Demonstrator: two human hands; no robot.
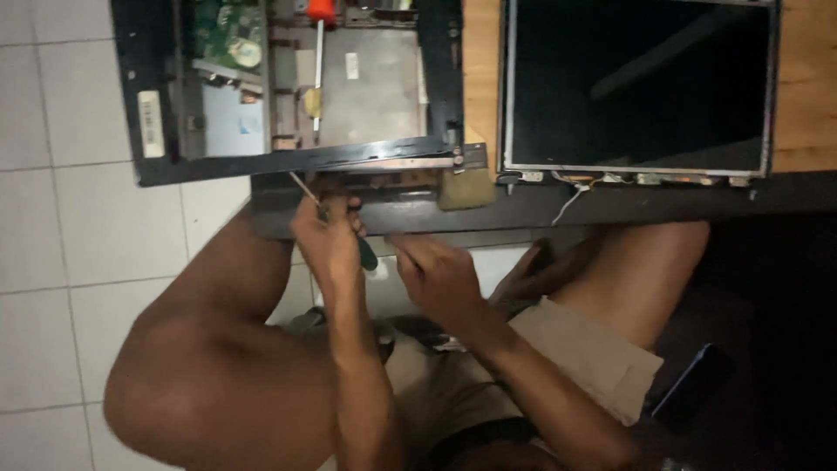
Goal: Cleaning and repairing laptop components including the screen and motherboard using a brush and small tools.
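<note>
My left hand (pixel 327 234) grips a green-handled screwdriver (pixel 367 255). Its thin shaft (pixel 302 185) points up at the front edge of an opened black laptop base (pixel 288 161). The base shows a green circuit board (pixel 228 35) and a grey metal plate (pixel 375 87). A red-handled screwdriver (pixel 319 61) lies across the plate. My right hand (pixel 440 277) hovers just right of the left hand, below the dark table edge (pixel 523 209). Its back faces the camera, its fingers are loosely curled, and its palm is hidden.
A detached laptop screen panel (pixel 636 83) lies on the wooden tabletop (pixel 479 70) to the right, with loose wires (pixel 575 187) at its lower edge. A tan pad (pixel 466 187) sits at the table edge. My knees flank the hands above a white tiled floor (pixel 61 262). A dark flat object (pixel 697 384) lies lower right.
</note>
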